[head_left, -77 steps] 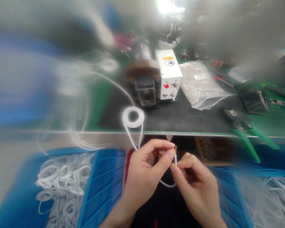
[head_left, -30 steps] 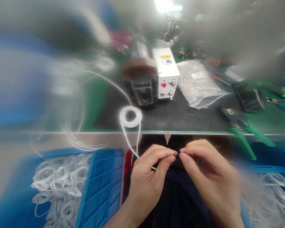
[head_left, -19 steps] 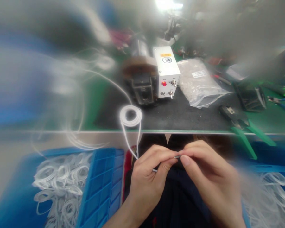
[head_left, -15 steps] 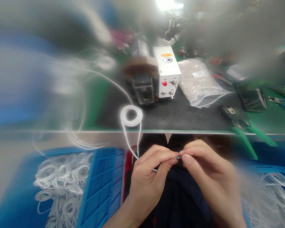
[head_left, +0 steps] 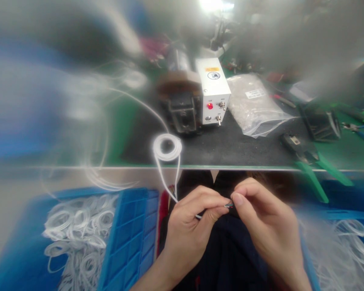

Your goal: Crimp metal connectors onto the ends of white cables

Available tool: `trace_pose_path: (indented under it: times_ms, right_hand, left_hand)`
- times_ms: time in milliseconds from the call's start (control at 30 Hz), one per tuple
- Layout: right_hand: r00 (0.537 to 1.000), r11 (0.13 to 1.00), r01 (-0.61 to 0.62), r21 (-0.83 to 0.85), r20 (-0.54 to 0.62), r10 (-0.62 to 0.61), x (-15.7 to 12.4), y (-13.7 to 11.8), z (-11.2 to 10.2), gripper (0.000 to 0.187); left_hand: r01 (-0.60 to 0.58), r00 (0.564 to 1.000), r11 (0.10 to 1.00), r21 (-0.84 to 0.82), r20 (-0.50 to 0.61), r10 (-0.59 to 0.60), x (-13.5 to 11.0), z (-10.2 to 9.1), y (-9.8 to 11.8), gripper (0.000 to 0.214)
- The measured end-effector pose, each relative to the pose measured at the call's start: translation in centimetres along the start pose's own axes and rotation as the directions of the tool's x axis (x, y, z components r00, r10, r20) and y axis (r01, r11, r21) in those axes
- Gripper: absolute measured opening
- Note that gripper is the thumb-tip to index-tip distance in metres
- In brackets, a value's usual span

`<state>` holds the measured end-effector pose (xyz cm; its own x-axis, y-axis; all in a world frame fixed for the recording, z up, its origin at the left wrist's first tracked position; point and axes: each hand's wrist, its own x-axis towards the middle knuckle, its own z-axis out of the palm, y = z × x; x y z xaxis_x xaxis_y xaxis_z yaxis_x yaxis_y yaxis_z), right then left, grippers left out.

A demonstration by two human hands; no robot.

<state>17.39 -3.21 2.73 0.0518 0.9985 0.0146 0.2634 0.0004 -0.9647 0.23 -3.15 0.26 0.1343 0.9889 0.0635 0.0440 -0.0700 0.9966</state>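
Thumb and forefinger of my left hand (head_left: pixel 197 222) pinch the end of a white cable (head_left: pixel 166 182), which runs under that hand. From its tip stick out thin coloured wires (head_left: pixel 229 205), greenish and dark with a touch of red. My right hand (head_left: pixel 265 220) has its thumb and forefinger closed at the ends of these wires. The rest of the cable is a coil (head_left: pixel 167 147) lying at the bench edge, with two strands hanging down towards my left hand. How many wires my right fingers hold is hidden.
Behind the coil stand a dark machine (head_left: pixel 185 113) and a white switch box (head_left: pixel 216 91). Right of them lie a clear plastic bag (head_left: pixel 256 105) and green-handled pliers (head_left: pixel 314 169). Blue crates (head_left: pixel 125 238) with coiled white cables flank my lap.
The fingertips have drawn slightly apart and lower, so more of the coloured wires shows between them. My right thumb has shifted a little. The coil and the bench things stay put.
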Motion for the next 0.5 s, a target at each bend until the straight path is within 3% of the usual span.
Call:
trace_pose_path:
  times_ms: [133, 300, 500]
  right_hand:
    - [1.0, 0.996, -0.016, 0.089, 0.011, 0.015, 0.0, 0.4, 0.6, 0.018]
    - [0.989, 0.958, -0.146, 0.248, 0.049, 0.139, -0.1, 0.8, 0.9, 0.02]
    - [0.979, 0.945, -0.205, 0.254, 0.059, 0.197, 0.1, 1.2, 1.1, 0.022]
  left_hand:
    - [0.022, 1.0, 0.996, -0.089, 0.007, -0.021, 0.2, 0.1, 0.0, 0.011]
    - [0.06, 0.998, 0.989, -0.132, -0.015, -0.063, 0.4, 0.3, -0.1, 0.006]
    - [0.156, 0.976, 0.955, -0.252, -0.109, -0.188, 0.1, 0.8, -0.4, 0.008]
